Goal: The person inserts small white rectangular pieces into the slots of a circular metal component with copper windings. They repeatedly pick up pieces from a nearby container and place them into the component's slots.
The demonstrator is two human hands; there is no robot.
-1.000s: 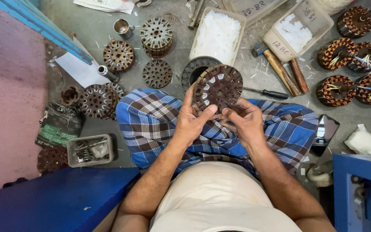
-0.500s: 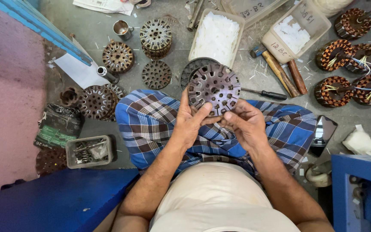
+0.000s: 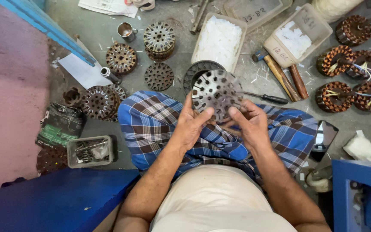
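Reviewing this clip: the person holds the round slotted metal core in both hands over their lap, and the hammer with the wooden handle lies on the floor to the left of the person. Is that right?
Not quite. The head view shows the left hand and right hand both holding the slotted metal core over the lap, but the hammer lies on the floor ahead and to the person's right, beside the plastic tub of white pieces, not to the left.

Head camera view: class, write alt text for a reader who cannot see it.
Both hands, left hand and right hand, hold a round slotted metal stator core above a lap in blue checked cloth. More cores, copper-wound stators and hammers lie on the floor.
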